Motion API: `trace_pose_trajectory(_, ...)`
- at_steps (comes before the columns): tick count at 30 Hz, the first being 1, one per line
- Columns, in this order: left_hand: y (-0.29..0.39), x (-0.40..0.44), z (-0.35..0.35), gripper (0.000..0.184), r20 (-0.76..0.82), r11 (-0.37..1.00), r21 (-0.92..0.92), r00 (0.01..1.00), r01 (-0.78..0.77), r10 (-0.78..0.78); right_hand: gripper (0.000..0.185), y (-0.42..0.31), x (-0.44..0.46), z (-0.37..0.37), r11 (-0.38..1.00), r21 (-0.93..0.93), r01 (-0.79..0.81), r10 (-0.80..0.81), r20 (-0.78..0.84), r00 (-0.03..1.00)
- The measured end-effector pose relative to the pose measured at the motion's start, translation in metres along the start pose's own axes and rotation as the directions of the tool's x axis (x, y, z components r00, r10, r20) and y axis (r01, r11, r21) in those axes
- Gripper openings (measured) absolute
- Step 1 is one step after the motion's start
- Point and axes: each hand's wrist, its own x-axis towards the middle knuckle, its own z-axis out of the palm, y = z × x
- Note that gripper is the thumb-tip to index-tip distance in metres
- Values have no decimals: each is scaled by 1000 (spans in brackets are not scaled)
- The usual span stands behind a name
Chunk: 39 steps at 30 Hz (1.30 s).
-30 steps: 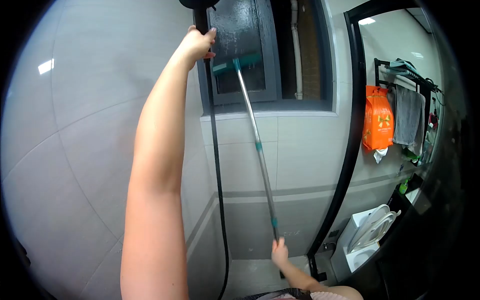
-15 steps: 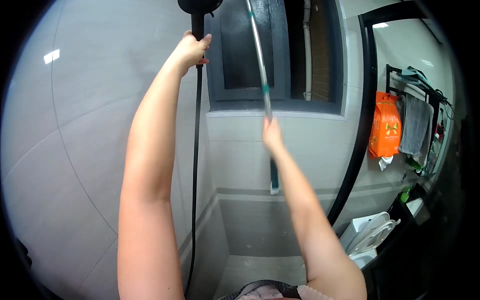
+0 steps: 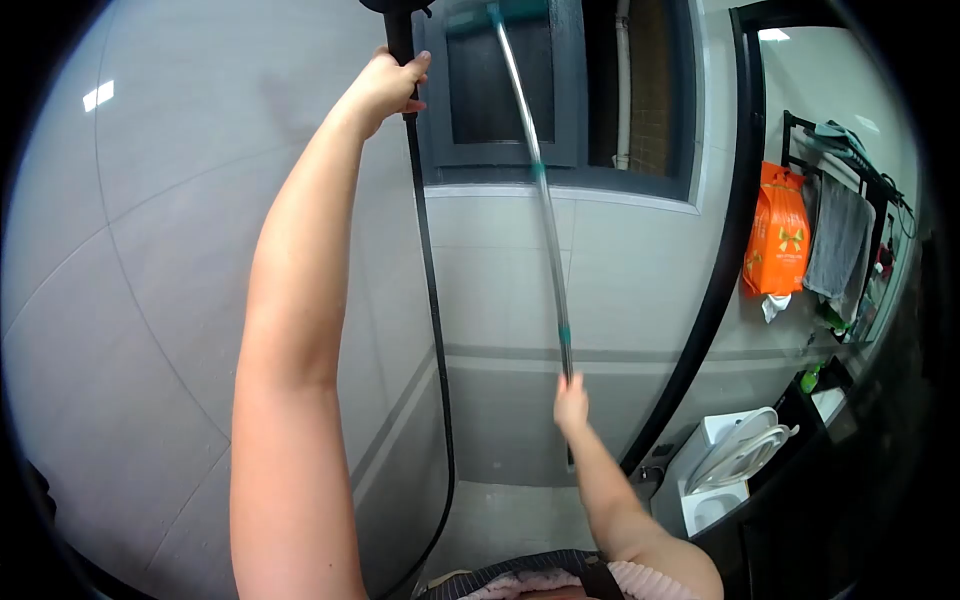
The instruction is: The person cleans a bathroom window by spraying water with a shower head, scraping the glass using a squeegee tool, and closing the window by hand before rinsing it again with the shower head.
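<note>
Raised high, my left hand (image 3: 388, 92) is wrapped round the black handle of a shower head (image 3: 398, 38), whose head is partly cut off by the top edge. Its black hose (image 3: 432, 290) hangs down beside my forearm. Lower and to the right, my right hand (image 3: 571, 402) grips the silver pole of a long-handled squeegee or brush (image 3: 527, 110) with teal joints. The tool's wide teal head (image 3: 497, 16) lies across the upper part of the window (image 3: 500, 100), in front of the dark pane. I cannot make out its working edge.
Tiled walls (image 3: 180, 300) enclose the corner. A black door frame (image 3: 722, 235) stands on the right. Beyond it are an orange tissue pack (image 3: 776, 230), a hanging grey towel (image 3: 838, 240) and a toilet with raised lid (image 3: 740, 450). A pipe (image 3: 622, 80) shows through the window's opening.
My right hand has moved down with the pole, bringing the teal head down into view over the window. My left hand still holds the shower head up. The view has tilted slightly.
</note>
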Motion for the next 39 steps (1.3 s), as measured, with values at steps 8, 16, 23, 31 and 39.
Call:
trace_pose_trajectory(8,8,-9,-3,53,47,999,41,999,11,-13,30,75,-179,59,990,23,-136,130,180,975)
trace_pose_trajectory(16,52,-4,-13,48,-60,995,21,993,-99,100,39,-94,4,56,988,152,23,-26,19,999)
trace_pose_trajectory(23,80,9,-30,49,-92,990,59,986,-130,135,51,-316,193,-78,899,197,390,-338,-252,907)
trace_pose_trajectory(31,69,7,-33,48,-131,989,55,981,-134,140,52,-347,212,-99,911,157,382,-339,-243,909)
trace_pose_trajectory(39,3,-20,-21,53,-34,995,-91,999,34,-37,41,-67,50,0,999,29,33,-32,-28,999)
